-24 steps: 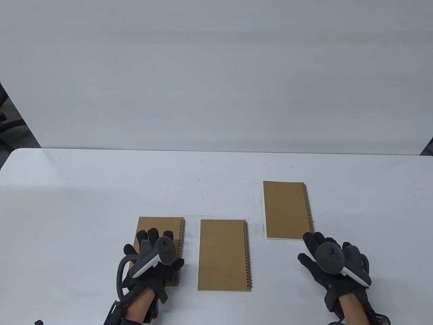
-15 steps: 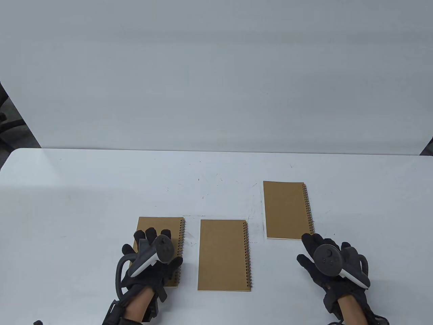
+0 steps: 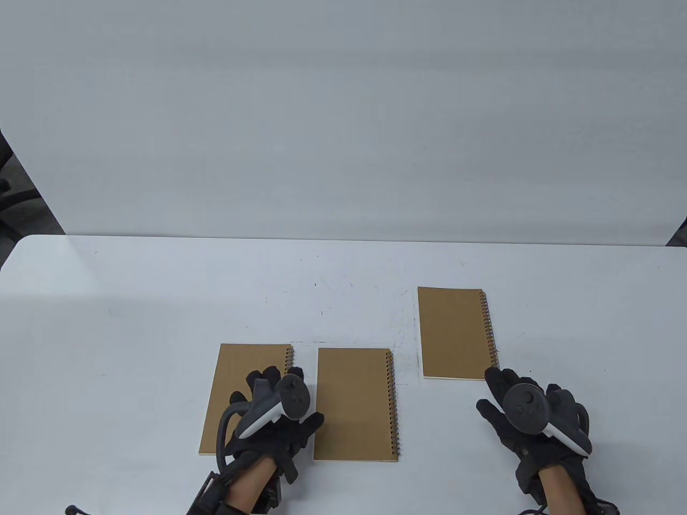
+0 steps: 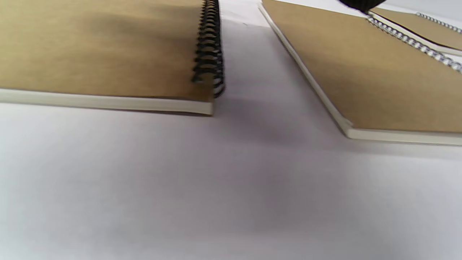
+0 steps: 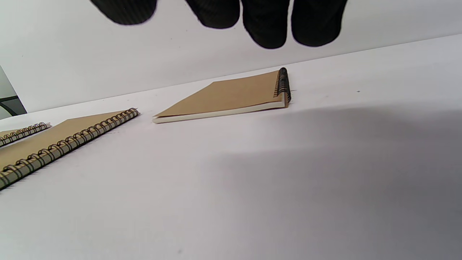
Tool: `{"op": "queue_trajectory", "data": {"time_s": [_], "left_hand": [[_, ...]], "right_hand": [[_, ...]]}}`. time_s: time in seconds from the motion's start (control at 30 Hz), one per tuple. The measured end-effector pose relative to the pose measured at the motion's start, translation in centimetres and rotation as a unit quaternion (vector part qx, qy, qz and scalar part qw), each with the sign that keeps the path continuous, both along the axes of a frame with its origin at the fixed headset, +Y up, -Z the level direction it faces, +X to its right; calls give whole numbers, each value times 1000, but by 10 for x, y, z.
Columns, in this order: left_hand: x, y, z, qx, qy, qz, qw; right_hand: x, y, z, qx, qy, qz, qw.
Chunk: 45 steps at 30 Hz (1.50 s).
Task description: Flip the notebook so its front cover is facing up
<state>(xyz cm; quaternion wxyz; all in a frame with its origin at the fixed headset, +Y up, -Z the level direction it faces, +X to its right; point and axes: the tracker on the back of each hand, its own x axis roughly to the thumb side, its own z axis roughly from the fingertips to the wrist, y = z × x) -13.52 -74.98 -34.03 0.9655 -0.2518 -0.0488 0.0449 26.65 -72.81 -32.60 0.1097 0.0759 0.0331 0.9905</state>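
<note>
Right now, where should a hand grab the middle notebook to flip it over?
Probably the middle notebook by its long left edge, opposite the spiral binding. It lies flat, and the bare table gap there lets fingertips slide under from the left.

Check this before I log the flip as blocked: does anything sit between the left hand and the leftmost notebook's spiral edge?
Nothing visible does. The left hand hangs over the left notebook, right at its spiral edge. Only a bare strip of table separates that edge from the middle notebook.
</note>
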Motion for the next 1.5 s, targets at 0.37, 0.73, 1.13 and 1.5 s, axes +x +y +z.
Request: {"op": "queue_trajectory", "data": {"time_s": [0.37, 0.73, 1.13, 1.5], "left_hand": [[86, -12, -17, -65, -43, -1, 997], [157, -25, -26, -86, -82, -69, 991], [178, -17, -31, -60, -49, -116, 990], [138, 65, -35, 40, 5, -18, 999]], "right_hand": [[0, 0, 2, -11, 8, 4, 1000], [-2, -1, 2, -14, 17, 8, 1000], [1, -7, 1, -32, 11, 14, 999], [-3, -4, 1, -35, 19, 15, 999]]}}
